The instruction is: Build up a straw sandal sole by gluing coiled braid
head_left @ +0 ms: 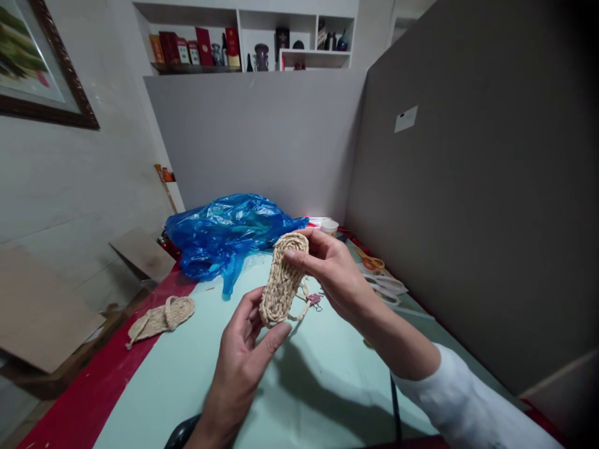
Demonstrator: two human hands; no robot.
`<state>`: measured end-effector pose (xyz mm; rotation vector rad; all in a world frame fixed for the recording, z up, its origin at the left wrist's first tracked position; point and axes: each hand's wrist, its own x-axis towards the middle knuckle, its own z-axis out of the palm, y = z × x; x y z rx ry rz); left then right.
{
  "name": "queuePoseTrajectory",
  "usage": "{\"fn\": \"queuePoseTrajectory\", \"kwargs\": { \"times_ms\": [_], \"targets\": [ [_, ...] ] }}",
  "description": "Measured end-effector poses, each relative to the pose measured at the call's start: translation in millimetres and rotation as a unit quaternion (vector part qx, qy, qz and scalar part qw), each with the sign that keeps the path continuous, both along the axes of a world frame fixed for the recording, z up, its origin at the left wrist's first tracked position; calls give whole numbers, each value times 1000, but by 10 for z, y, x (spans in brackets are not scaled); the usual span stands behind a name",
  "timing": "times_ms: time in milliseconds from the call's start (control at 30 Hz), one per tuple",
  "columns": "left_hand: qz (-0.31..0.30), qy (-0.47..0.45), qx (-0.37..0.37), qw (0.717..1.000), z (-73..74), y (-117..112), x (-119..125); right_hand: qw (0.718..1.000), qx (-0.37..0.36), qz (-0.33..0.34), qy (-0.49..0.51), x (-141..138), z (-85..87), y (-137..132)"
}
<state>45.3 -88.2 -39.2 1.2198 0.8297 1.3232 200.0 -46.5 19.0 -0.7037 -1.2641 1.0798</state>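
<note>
A small woven straw sole, oval and braided in coils, is held up above the table between both hands. My right hand grips its upper end, thumb pressed on the near face and fingers behind. At the lower end, my left hand holds the edge between thumb and fingers. A braided straw strand trails from the sole's lower right, close to a dark pink binder clip. To the left lies a second straw sole with a strap across it, resting on the table.
A crumpled blue plastic bag covers the table's back left. Orange-handled scissors and white-handled scissors lie at the right by the grey partition. A white cup stands at the back. The pale green tabletop has red cloth along its left edge.
</note>
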Motion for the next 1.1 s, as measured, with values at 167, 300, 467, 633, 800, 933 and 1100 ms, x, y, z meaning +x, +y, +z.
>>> {"fn": "queuePoseTrajectory", "kwargs": {
  "times_ms": [167,300,467,633,800,933,1100],
  "targets": [
    [11,11,-7,1000,-60,6,-38,1000,-20,5,6,-31,-75,23],
    [10,23,-18,1000,-98,-11,-59,999,-32,6,17,-57,-121,35],
    [21,19,-5,1000,-147,35,-68,999,-29,1,32,-68,-92,37],
    [39,31,-26,998,-140,57,-108,999,-21,-15,42,-65,-27,65],
    [41,11,-48,998,-155,18,-137,998,-10,-32,62,-95,-59,136],
    [39,14,-52,998,-160,20,-141,996,-6,-35,81,-141,-124,189],
    [43,27,-51,997,-166,28,-166,995,-12,-29,90,-176,-169,205]
  ]
}}
